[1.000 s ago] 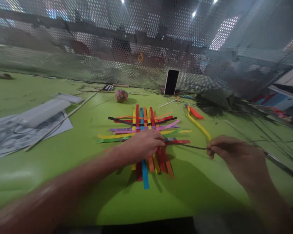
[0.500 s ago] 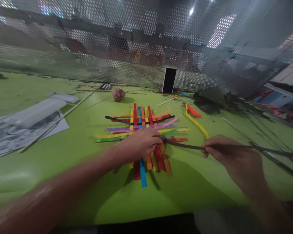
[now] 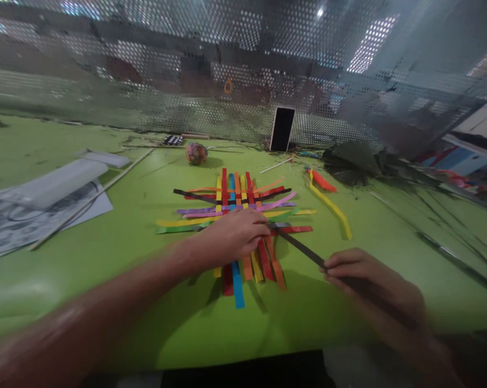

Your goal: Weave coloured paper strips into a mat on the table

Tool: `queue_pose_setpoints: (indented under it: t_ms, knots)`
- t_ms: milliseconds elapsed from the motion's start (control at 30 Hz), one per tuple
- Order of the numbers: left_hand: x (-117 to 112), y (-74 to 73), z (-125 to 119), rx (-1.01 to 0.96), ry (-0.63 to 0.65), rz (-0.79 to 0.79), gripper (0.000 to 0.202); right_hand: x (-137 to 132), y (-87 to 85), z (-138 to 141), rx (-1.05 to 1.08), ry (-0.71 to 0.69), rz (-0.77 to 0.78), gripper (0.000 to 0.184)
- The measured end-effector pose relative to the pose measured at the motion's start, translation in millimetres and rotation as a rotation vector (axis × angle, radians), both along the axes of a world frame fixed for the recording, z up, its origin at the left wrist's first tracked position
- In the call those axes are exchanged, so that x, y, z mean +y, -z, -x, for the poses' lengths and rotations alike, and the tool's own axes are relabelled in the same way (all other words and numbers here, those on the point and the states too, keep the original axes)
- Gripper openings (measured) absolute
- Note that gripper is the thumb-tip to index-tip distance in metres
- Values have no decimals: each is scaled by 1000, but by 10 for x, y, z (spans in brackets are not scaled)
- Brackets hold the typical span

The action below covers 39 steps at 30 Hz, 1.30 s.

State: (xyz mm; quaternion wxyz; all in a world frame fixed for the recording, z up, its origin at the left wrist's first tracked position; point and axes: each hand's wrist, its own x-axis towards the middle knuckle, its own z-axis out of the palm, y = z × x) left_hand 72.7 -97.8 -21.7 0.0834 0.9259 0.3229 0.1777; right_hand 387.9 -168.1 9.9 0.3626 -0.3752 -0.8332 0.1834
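Colourful strips (image 3: 238, 293) in red, yellow, blue, orange, purple and green cross over and under each other in a woven mat on the table. My left hand (image 3: 241, 231) lies over the mat's middle, hiding part of the weave, its fingers curled and closed where a long black strip (image 3: 302, 248) comes out from the fingertips. My right hand (image 3: 368, 285), low and to the right of the mat, pinches this black strip between thumb and fingers. Between both hands the strip is stretched straight and slants down to the right.
A yellow strip (image 3: 332, 205) and an orange piece (image 3: 323, 181) lie right of the mat. Behind stand a phone (image 3: 282, 129) and a speckled ball (image 3: 196, 153). Dark leaves (image 3: 350, 164) lie back right. Printed paper (image 3: 87, 207) and a thin stick (image 3: 125, 175) lie left. Perforated mesh (image 3: 146, 91) borders the back.
My right hand has moved down and slightly left with the black strip, which now slopes more steeply. The yellow strip's near end is uncovered. My left hand stays on the mat.
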Motion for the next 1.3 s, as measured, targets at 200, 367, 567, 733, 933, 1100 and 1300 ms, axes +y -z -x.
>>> queue_pose_setpoints:
  t_ms: [200, 367, 567, 733, 933, 1100, 1300]
  knots:
    - [-7, -33, -7, 8, -5, 14, 29, -233, 24, 107, 46, 15, -12, 22]
    - [-11, -42, -10, -7, -12, 42, 29, -253, 110, 44, -101, 8, -41, 23]
    - [6, -9, -3, -56, 5, 39, 28, -266, 235, -26, -161, -23, -62, 25]
    - [18, -57, -7, -72, -16, 114, 22, -277, 280, 14, -236, -50, -110, 39]
    - [26, -63, 6, -62, -106, 169, 14, -251, 168, 106, -240, -63, -192, 41]
    - [22, -64, 6, -43, -82, 160, 10, -306, 187, 45, -241, -63, -203, 41]
    - [23, -55, 1, -64, -41, 121, 11, -329, 226, -65, -299, -104, -207, 41]
